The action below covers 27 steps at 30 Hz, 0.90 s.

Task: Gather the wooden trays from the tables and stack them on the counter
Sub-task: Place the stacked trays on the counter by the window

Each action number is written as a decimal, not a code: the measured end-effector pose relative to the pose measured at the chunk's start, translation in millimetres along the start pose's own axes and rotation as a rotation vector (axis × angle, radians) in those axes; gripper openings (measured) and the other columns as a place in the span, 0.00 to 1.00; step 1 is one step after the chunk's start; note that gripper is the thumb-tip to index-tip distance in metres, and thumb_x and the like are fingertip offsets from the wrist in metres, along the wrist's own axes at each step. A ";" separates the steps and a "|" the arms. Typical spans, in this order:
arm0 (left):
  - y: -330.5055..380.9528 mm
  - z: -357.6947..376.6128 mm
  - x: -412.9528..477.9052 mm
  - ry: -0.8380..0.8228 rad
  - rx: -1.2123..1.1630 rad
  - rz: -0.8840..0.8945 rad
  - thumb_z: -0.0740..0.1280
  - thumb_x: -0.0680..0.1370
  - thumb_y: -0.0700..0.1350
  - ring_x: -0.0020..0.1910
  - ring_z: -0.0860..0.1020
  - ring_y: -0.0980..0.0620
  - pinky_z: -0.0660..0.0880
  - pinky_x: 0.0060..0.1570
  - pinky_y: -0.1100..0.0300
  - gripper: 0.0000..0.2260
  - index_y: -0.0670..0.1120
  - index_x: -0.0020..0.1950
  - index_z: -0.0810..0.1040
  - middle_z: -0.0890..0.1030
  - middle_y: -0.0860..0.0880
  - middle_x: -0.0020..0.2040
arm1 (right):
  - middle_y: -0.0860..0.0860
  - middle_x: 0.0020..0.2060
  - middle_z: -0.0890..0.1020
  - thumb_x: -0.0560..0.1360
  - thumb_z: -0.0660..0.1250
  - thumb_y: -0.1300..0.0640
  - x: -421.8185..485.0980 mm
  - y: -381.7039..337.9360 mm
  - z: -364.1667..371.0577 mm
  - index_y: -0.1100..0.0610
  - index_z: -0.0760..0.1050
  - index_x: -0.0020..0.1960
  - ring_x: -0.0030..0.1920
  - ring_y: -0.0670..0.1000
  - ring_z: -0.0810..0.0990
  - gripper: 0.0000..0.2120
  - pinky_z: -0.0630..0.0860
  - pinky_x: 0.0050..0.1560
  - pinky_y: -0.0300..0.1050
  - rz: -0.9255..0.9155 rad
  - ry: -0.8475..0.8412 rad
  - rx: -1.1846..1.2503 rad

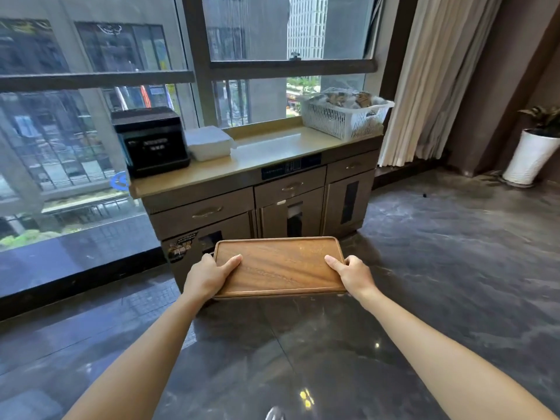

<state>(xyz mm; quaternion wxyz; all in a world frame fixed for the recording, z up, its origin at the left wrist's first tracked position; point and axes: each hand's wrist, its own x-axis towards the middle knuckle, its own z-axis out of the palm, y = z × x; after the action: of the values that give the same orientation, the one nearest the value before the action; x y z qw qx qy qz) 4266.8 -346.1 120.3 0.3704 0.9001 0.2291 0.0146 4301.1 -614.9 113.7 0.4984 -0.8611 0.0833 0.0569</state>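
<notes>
I hold a rectangular wooden tray (pixel 280 266) level in front of me, above the dark floor. My left hand (pixel 209 275) grips its left end with the thumb on top. My right hand (pixel 351 274) grips its right end the same way. The tray may be more than one stacked, but I cannot tell. Ahead stands the counter (pixel 266 156), a beige top on a cabinet with drawers, below the window. The tray is lower than the counter top and a short way in front of the cabinet.
On the counter stand a black appliance (pixel 151 140) at the left, a white lidded box (pixel 209 144) beside it and a white plastic basket (pixel 345 115) at the right. A curtain (pixel 430 80) hangs to the right, with a potted plant (pixel 533 150) in the corner.
</notes>
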 end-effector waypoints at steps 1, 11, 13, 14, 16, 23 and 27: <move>6.4 8.2 24.4 0.001 -0.002 0.002 0.63 0.72 0.64 0.55 0.77 0.41 0.73 0.51 0.51 0.31 0.38 0.58 0.72 0.79 0.40 0.56 | 0.55 0.46 0.75 0.74 0.63 0.44 25.6 -2.0 3.1 0.59 0.69 0.44 0.49 0.59 0.78 0.17 0.79 0.46 0.56 0.005 0.002 -0.002; 101.9 50.6 273.7 -0.035 -0.002 -0.006 0.62 0.72 0.64 0.57 0.76 0.40 0.71 0.52 0.52 0.31 0.37 0.57 0.72 0.79 0.39 0.58 | 0.55 0.47 0.74 0.75 0.62 0.45 276.3 -64.1 12.9 0.62 0.69 0.51 0.33 0.46 0.73 0.19 0.70 0.21 0.37 0.049 -0.006 0.000; 126.6 55.8 315.2 -0.037 0.001 -0.005 0.62 0.72 0.65 0.58 0.76 0.40 0.71 0.55 0.51 0.31 0.37 0.57 0.72 0.78 0.39 0.58 | 0.55 0.47 0.74 0.76 0.62 0.45 319.6 -78.6 7.0 0.61 0.69 0.50 0.34 0.47 0.73 0.18 0.70 0.23 0.37 0.038 0.011 -0.012; 137.7 60.1 334.6 -0.041 0.001 -0.005 0.62 0.72 0.65 0.58 0.75 0.39 0.71 0.56 0.50 0.31 0.37 0.58 0.72 0.78 0.39 0.59 | 0.55 0.47 0.74 0.76 0.62 0.45 341.6 -83.4 4.5 0.61 0.68 0.49 0.36 0.49 0.75 0.18 0.72 0.25 0.38 0.035 0.019 -0.011; 158.2 70.9 371.0 -0.044 0.000 -0.011 0.63 0.72 0.65 0.59 0.75 0.39 0.71 0.57 0.49 0.31 0.38 0.59 0.72 0.78 0.39 0.59 | 0.55 0.47 0.75 0.75 0.62 0.44 386.5 -88.6 1.4 0.60 0.68 0.48 0.43 0.54 0.76 0.18 0.77 0.34 0.45 0.040 0.031 -0.010; 203.9 125.5 496.6 -0.019 0.002 -0.075 0.62 0.73 0.63 0.58 0.75 0.39 0.71 0.54 0.51 0.30 0.37 0.58 0.71 0.78 0.39 0.58 | 0.55 0.45 0.75 0.76 0.61 0.45 549.9 -96.5 5.2 0.61 0.69 0.48 0.35 0.47 0.73 0.18 0.68 0.25 0.36 0.033 -0.058 -0.047; 235.3 150.5 575.3 0.022 -0.008 -0.122 0.62 0.73 0.64 0.58 0.76 0.39 0.71 0.53 0.51 0.32 0.36 0.59 0.73 0.79 0.38 0.58 | 0.54 0.43 0.74 0.76 0.61 0.46 651.1 -113.6 3.5 0.61 0.68 0.47 0.32 0.45 0.72 0.17 0.66 0.21 0.34 -0.003 -0.127 -0.052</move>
<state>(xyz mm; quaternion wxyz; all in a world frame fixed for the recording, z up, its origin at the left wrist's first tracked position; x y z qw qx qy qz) 4905.5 -348.1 87.1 0.3716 0.8827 0.2876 0.0025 4961.6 -612.8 90.6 0.4803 -0.8684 0.0485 0.1128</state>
